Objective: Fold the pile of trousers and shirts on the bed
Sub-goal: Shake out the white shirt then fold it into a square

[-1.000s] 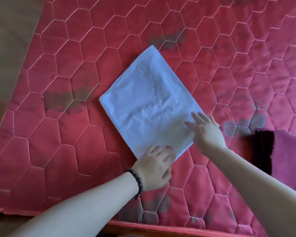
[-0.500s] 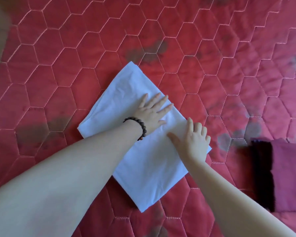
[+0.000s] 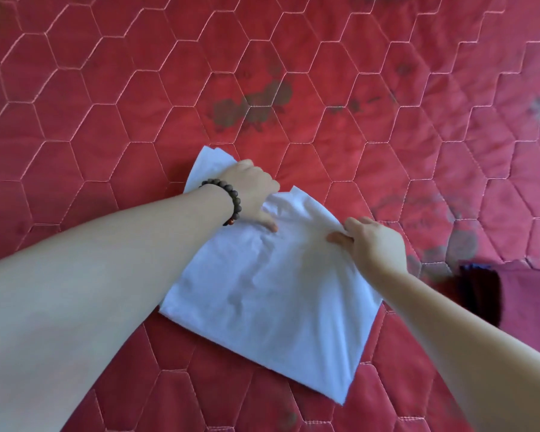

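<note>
Soft, even daylight fills the scene, moderately bright, with no glare. The forearms cast only faint shadows on the white cloth (image 3: 262, 307). Wide-angle distortion bends the bed's (image 3: 106, 120) hexagon stitching toward the edges, and the top corners are smeared and blurred.

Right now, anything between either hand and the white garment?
Nothing visible. The left hand and right hand both already grip the far edge of the folded white garment on the red quilted mattress.

Plain white folded garment (image 3: 272, 294) on a red quilt (image 3: 106, 120) stitched in pale hexagons, dark blotches at its twelve o'clock; dark beaded bracelet (image 3: 231, 198); maroon cloth (image 3: 530, 294) at three o'clock
</note>
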{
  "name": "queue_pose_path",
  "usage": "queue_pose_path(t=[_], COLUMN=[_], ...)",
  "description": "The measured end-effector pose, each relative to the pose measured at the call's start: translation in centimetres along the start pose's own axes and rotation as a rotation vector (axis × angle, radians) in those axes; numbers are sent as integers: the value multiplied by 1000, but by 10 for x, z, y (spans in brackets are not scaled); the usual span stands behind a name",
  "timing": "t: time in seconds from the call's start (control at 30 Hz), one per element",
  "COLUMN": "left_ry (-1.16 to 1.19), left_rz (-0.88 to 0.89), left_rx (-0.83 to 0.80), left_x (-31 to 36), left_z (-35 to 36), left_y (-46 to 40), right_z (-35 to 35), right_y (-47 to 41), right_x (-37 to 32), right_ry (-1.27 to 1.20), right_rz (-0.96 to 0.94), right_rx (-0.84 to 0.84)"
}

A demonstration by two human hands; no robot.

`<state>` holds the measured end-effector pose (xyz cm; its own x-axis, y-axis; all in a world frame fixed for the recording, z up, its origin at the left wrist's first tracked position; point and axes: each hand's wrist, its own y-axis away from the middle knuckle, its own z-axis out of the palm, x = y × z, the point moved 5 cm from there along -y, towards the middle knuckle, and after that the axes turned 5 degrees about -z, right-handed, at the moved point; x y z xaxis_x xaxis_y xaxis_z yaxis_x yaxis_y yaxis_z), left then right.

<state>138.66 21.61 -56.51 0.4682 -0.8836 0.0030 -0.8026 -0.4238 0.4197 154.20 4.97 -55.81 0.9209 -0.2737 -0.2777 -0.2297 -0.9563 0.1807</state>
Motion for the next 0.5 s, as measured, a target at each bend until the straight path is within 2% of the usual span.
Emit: queue_pose_path(t=[0.1,0.2,0.37,0.5], left_ry=[98,146,80,42], left_rz=[-42,-87,-153,-132], left_rx=[-94,-42,261,503], left_x=[-4,-8,-28,-46], left_z=[3,-9,-79,-160], left_y=[10,21,37,57], right_z=[-6,-23,-97,-179], right_y=[-3,-8,-31,-43], right_x=[6,2,-13,-34], right_ry=[30,52,152,195], right_rz=[-12,-42,-240,-368], right_rx=[-27,-1,69,327])
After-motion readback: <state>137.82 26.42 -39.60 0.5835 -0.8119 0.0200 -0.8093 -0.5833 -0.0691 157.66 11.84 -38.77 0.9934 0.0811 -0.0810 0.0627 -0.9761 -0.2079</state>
